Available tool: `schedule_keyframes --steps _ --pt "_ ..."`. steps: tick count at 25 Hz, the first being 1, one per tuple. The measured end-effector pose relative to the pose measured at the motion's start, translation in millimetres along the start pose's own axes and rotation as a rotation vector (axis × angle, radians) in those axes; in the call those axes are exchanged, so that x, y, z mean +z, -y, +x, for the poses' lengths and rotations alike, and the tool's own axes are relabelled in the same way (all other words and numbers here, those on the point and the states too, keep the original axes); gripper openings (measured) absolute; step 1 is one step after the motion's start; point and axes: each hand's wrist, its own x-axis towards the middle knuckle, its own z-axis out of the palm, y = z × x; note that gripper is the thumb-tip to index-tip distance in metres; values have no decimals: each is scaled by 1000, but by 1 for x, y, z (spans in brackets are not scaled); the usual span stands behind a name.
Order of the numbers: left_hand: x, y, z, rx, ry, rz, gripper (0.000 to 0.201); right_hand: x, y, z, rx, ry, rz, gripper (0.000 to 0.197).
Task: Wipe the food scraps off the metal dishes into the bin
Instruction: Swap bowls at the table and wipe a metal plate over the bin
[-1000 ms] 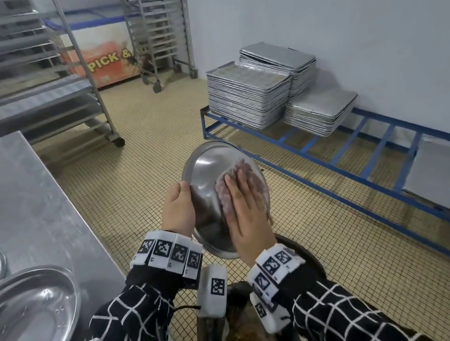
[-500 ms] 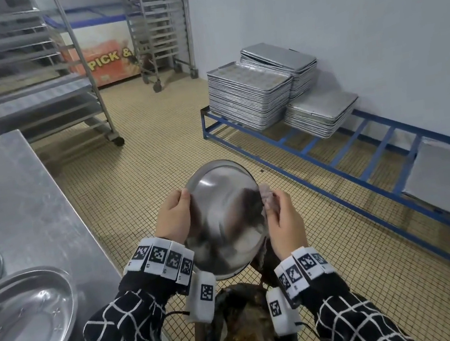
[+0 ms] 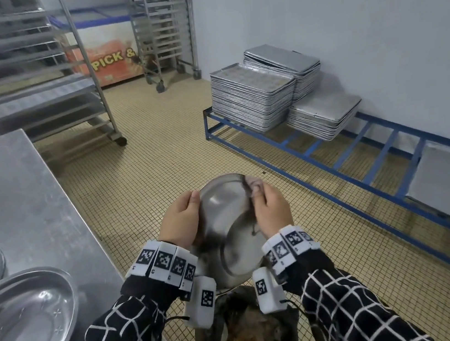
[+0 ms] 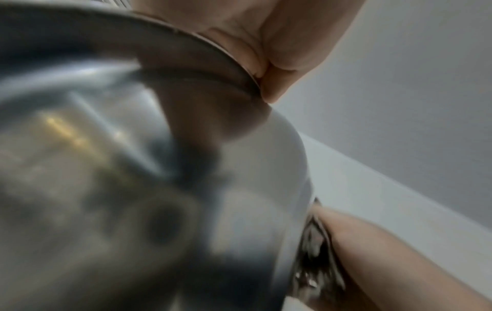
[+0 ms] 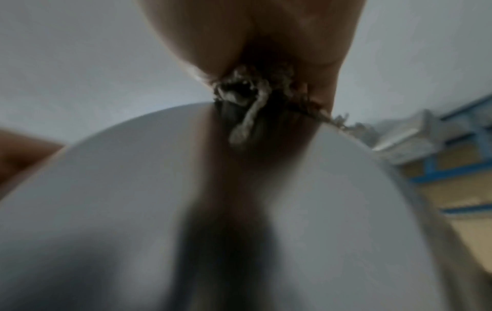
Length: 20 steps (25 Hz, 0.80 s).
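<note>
This is the back room of a commercial kitchen or bakery. Tall wheeled metal racks (image 3: 28, 73) with many tray slots stand on a floor of small yellowish tiles (image 3: 158, 156). High stacks of metal baking trays (image 3: 254, 97) sit on a low blue steel frame (image 3: 364, 179) along a plain pale wall (image 3: 342, 23). A steel worktable (image 3: 13, 194) at the left carries metal dishes (image 3: 23, 328), and a chest freezer (image 3: 112, 56) with printed lettering stands at the far end.
</note>
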Motion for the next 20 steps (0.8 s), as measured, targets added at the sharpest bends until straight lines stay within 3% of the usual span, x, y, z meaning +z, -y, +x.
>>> schedule_keyframes --steps 2,4,7,9,11,13,15,17,20 --pt "0 3 1 -3 -5 39 32 -7 -9 -6 51 -38 55 32" --pt "4 5 3 -3 -10 56 32 -2 -5 -18 -96 -67 80 34" --pt "12 3 4 60 -15 111 30 23 9 -36 -392 -89 -195 43" --pt "15 4 4 124 -30 146 29 29 16 -31 -411 -139 -281 48" --pt "13 2 2 165 -69 193 32 24 12 -19 -322 -180 -195 49" --pt "12 0 2 189 -77 180 35 13 1 -8 -153 -211 50 45" --pt "10 1 6 166 -82 94 37 1 -18 -3 109 -222 323 39" --pt "9 5 10 120 -87 -16 38 -11 -37 -5 369 -182 442 39" --pt "10 15 13 91 -64 -87 35 -22 -53 -8 435 -129 446 38"
